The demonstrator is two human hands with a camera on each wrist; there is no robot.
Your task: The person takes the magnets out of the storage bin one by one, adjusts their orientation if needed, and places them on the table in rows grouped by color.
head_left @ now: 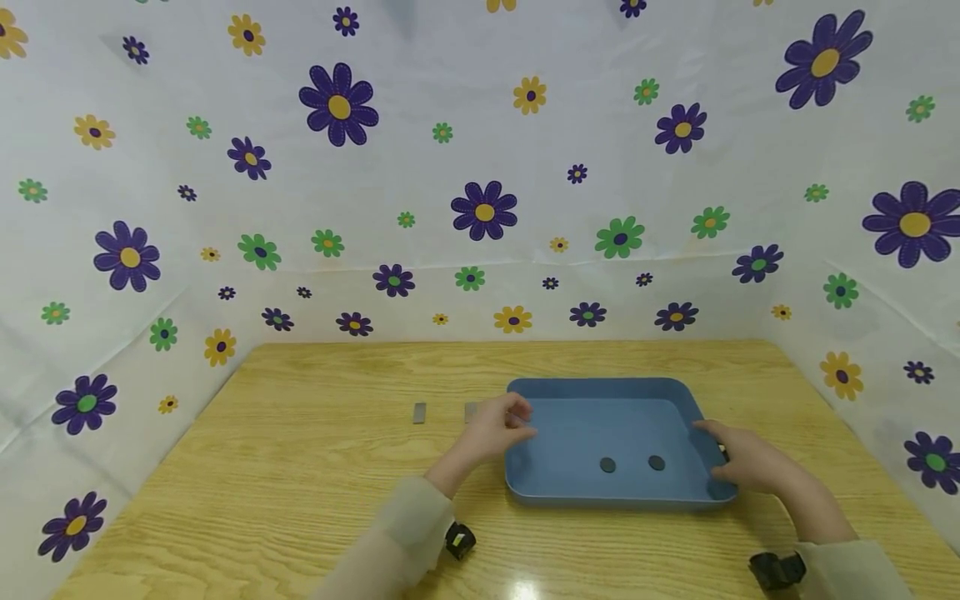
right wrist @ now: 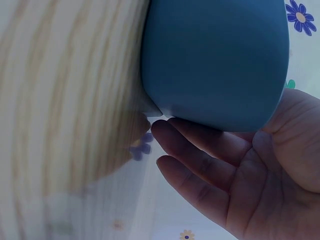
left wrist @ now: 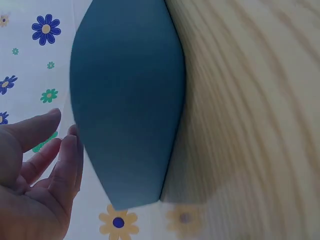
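A blue rectangular tray [head_left: 592, 502] sits on the table, with two small dark discs, one disc [head_left: 607, 465] left of the other disc [head_left: 656, 462]. My left hand [head_left: 495, 429] is at the tray's left rim, thumb and fingers parted and loosely bent. The left wrist view shows these fingertips [left wrist: 70, 145] right beside the rim, not wrapped round it. At the opposite end my right hand [head_left: 750, 458] grips the right wall, its thumb and index finger over the rim. Other fingers [right wrist: 200, 165] reach along the wall's outside in the right wrist view.
Left of the tray lies a small grey rectangular piece [head_left: 419, 412]. A second grey piece [head_left: 470, 412] is partly hidden behind the left hand. The wooden table [head_left: 300, 467] is bounded by flower-print white cloth [head_left: 420, 167] at the back and both sides.
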